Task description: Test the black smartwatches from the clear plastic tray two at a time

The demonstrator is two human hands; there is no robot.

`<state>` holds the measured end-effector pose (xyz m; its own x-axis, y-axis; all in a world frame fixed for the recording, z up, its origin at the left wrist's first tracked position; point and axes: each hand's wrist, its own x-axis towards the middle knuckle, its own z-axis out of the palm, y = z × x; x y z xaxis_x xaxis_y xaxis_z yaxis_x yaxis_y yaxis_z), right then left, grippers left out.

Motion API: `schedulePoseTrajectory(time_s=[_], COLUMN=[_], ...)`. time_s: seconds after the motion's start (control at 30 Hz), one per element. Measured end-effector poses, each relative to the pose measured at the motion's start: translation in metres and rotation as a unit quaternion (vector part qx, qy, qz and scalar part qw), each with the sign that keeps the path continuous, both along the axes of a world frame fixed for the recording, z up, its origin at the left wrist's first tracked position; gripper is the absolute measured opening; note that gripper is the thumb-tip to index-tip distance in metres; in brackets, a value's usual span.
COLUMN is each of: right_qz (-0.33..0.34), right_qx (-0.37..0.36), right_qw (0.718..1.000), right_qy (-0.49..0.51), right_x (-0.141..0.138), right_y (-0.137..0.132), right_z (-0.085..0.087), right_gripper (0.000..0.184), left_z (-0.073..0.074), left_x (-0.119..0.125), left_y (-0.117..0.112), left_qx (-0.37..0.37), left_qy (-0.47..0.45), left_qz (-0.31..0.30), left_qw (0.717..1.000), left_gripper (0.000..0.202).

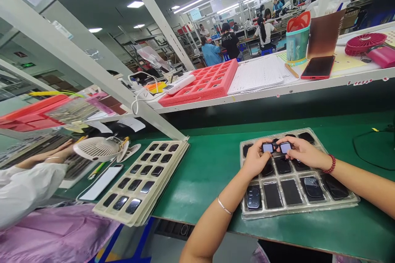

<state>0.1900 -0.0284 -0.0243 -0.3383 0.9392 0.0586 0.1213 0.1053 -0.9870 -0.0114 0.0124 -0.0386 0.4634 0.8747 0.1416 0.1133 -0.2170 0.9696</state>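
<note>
My left hand (256, 158) is closed on a smartwatch (267, 147) with a lit, pale screen. Beside it, my right hand (300, 151) grips a second smartwatch (285, 147), its screen lit too and the thumb at its lower edge. Both watches are held side by side above a clear plastic tray (268, 215). Dark watch faces fill several of the tray's compartments; one watch (253, 197) at the front left shows small text on its screen. My hands and forearms hide part of the tray's back rows.
To the left, stacked cream trays (140, 193) hold more watch faces. A co-worker's arm (46, 160) reaches in by a white fan (97, 148). On the shelf above lie a red foam tray (200, 84), papers (259, 74), a phone (318, 68) and a cup (297, 45).
</note>
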Motion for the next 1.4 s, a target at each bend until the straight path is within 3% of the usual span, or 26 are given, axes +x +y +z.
schedulePoseTrajectory(time_s=[0.77,1.13,1.4], right_qz=[0.002,0.001,-0.004], right_qx=[-0.007,0.007,0.024], right_qw=[1.0,1.0,1.0], right_qy=[-0.004,0.006,0.003], right_x=[-0.0013,0.0002,-0.0007], right_y=[-0.0011,-0.0002,-0.0017], right_z=[0.0051,0.0002,0.0006], right_gripper=[0.037,0.039,0.037], left_z=[-0.0058,-0.0016,-0.0022], left_x=[-0.0013,-0.0006,-0.0004], left_y=[0.0017,0.001,0.0003], left_qx=[0.011,-0.004,-0.004], left_qy=[0.007,-0.023,-0.012], left_qz=[-0.004,-0.017,-0.01], left_qw=[1.0,1.0,1.0], left_gripper=[0.037,0.054,0.048])
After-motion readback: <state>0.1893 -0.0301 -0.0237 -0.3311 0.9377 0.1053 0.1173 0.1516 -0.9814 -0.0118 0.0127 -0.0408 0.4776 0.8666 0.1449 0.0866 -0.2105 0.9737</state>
